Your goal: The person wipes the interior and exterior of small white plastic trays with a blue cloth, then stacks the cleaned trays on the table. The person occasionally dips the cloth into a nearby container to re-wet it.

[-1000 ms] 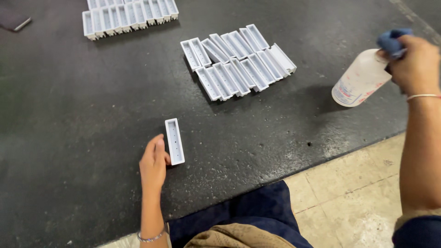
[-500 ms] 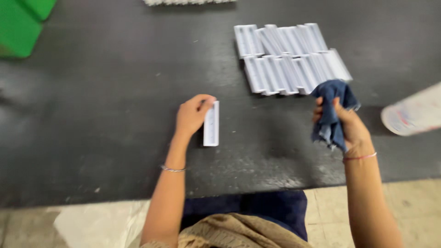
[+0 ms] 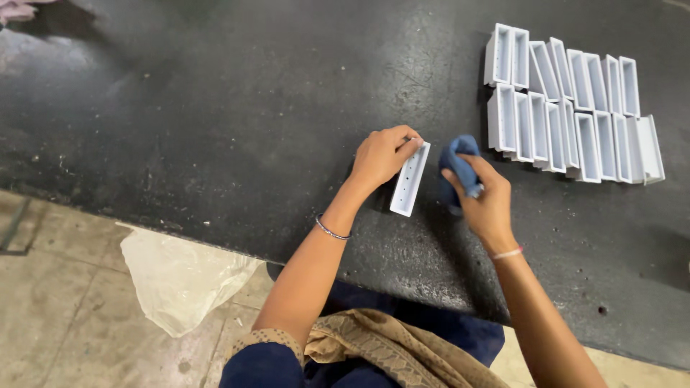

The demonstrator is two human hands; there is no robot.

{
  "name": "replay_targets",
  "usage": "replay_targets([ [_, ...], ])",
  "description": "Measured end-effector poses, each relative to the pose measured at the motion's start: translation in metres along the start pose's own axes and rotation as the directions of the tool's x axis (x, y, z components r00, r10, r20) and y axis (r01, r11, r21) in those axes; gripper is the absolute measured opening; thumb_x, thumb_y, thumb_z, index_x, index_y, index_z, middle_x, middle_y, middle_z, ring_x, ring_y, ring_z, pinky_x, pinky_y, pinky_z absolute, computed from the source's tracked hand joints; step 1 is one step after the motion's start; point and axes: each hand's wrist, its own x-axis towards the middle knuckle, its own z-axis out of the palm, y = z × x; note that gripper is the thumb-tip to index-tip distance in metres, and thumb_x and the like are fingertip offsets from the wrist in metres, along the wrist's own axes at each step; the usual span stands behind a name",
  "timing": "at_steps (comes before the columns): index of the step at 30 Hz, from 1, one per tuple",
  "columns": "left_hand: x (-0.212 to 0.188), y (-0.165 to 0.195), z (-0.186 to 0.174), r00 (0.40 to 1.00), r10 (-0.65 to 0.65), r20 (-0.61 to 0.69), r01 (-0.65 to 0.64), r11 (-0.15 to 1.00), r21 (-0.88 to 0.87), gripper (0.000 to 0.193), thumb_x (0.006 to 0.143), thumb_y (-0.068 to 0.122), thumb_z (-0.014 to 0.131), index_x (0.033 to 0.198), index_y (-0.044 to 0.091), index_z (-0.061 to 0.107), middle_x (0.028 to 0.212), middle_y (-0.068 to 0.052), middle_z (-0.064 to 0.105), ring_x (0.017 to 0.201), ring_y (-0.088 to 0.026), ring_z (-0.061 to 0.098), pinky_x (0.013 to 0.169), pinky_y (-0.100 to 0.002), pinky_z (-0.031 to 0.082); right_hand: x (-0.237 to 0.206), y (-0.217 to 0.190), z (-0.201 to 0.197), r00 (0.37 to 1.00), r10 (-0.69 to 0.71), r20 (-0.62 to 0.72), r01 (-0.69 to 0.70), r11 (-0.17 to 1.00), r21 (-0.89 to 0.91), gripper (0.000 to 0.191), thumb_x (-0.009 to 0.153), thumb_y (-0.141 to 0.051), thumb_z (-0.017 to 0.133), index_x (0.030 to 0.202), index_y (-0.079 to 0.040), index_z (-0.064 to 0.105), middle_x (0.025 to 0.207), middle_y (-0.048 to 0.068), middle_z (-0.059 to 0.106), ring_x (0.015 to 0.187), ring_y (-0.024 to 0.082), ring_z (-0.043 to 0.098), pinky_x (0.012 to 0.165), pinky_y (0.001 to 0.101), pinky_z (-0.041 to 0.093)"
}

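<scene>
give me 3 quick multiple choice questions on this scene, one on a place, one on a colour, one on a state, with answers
1. Where is the group of white trays?
A. on the floor
B. on the dark table, beyond the right hand
C. in the lap

2. What colour is the cloth?
A. blue
B. red
C. yellow

3. How is the single white tray?
A. stacked on the others
B. lifted in the air
C. lying on the table under left fingers

Answers:
1 B, they lie in rows on the black table.
2 A, the right hand grips a blue wad.
3 C, the left hand rests on its upper end.
</scene>
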Motion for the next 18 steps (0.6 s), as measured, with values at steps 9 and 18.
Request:
replay_targets([
  [9, 0.003, -0.005, 0.009, 0.999, 0.029, -0.037, -0.034, 0.988, -0.153, 0.017, 0.091, 0.024, 0.067, 0.099, 0.010, 0.072, 0.077, -0.010, 0.075, 0.069, -0.026, 0.074, 0.064, -0.037, 0.054, 0.014, -0.010, 0.025, 0.994, -0.083, 0.067, 0.089, 0.992, -0.088, 0.032, 0.088, 0.006, 0.068, 0.118, -0.006, 0.073, 0.103, 0.014, 0.070, 0.093, 0.027, 0.071, 0.084, 0.0323, 0.053],
  [18, 0.005, -0.008, 0.008, 0.996, 0.080, -0.035, -0.085, 0.980, -0.182, 0.016, 0.092, 0.025, 0.069, 0.096, 0.011, 0.073, 0.072, -0.008, 0.073, 0.062, -0.022, 0.070, 0.060, -0.036, 0.052, -0.006, -0.007, 0.028, 0.993, -0.098, 0.073, 0.098, 0.995, -0.001, 0.029, 0.085, 0.012, 0.063, 0.110, -0.003, 0.069, 0.102, 0.013, 0.073, 0.096, 0.020, 0.072, 0.084, 0.0304, 0.054],
])
